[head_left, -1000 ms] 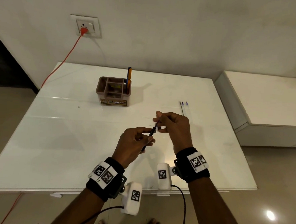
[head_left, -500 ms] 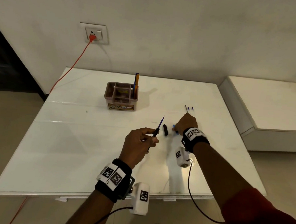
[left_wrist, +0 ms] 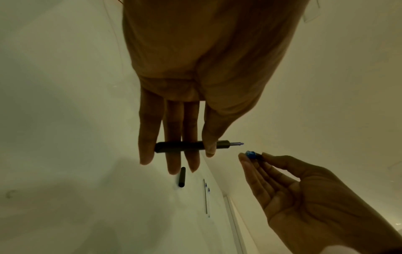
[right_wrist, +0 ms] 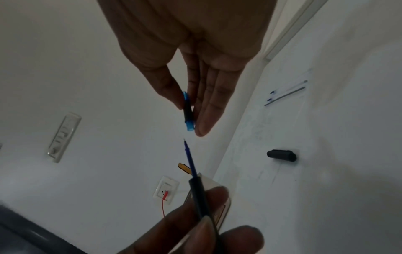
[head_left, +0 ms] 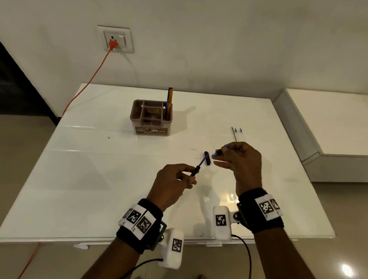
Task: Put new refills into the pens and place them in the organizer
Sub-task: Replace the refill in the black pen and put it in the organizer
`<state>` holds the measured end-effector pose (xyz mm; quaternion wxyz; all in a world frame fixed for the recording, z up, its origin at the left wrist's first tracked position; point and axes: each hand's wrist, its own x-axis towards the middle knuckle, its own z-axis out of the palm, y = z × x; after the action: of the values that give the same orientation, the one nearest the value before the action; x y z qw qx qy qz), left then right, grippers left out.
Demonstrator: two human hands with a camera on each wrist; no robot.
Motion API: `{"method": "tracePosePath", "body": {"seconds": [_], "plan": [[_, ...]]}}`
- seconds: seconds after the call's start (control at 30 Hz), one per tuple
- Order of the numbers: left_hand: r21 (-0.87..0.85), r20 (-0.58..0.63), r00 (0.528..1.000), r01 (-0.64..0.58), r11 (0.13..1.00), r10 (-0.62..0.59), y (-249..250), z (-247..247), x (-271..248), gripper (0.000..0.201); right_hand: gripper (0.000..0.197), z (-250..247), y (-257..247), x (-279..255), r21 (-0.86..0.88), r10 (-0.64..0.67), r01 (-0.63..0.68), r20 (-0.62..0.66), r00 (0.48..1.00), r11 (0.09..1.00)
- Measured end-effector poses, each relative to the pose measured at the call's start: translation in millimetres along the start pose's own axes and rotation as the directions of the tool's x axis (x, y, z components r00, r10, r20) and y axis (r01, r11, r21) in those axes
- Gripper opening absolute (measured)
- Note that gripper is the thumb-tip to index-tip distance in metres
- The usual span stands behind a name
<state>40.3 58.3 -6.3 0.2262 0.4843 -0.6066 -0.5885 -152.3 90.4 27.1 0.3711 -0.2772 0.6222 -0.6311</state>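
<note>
My left hand [head_left: 190, 178] grips a dark pen barrel [head_left: 195, 171] above the white table [head_left: 90, 176], and a blue refill [head_left: 202, 162] sticks out of its front. The barrel [left_wrist: 180, 147] lies across the fingers, held by the thumb. My right hand [head_left: 218, 154] pinches the pen's black front piece with blue ends [right_wrist: 188, 113] between thumb and fingers. The piece's open end points at the refill tip [right_wrist: 185, 142], a short gap away. The black cap [head_left: 207, 158] lies on the table between the hands. Spare refills [head_left: 236, 134] lie side by side beyond the right hand.
A brown organizer [head_left: 151, 118] with several compartments stands at the back middle, a blue and orange pen [head_left: 169, 99] upright in its right slot. An orange cable [head_left: 89, 79] runs from the wall socket past the table's left corner. A white ledge [head_left: 330, 126] adjoins the right side.
My right hand left the left hand, reached down to the table by the cap, and has come back up holding the front piece. The left hand kept the barrel with the refill showing.
</note>
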Motion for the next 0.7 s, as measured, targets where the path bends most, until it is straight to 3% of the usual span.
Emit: {"method": "tracePosePath", "body": {"seconds": [0.13, 0.7], "plan": [[0.006, -0.014, 1.0, 0.004, 1.0, -0.004, 0, -3, 1, 0.018, 0.016, 9, 1, 2, 0.03, -0.024, 0.024, 0.0, 1.0, 0.999], [0.017, -0.017, 1.0, 0.001, 1.0, 0.0, 2, 5, 2, 0.017, 0.009, 15, 0, 10, -0.121, -0.067, 0.067, 0.003, 0.998, 0.99]]}}
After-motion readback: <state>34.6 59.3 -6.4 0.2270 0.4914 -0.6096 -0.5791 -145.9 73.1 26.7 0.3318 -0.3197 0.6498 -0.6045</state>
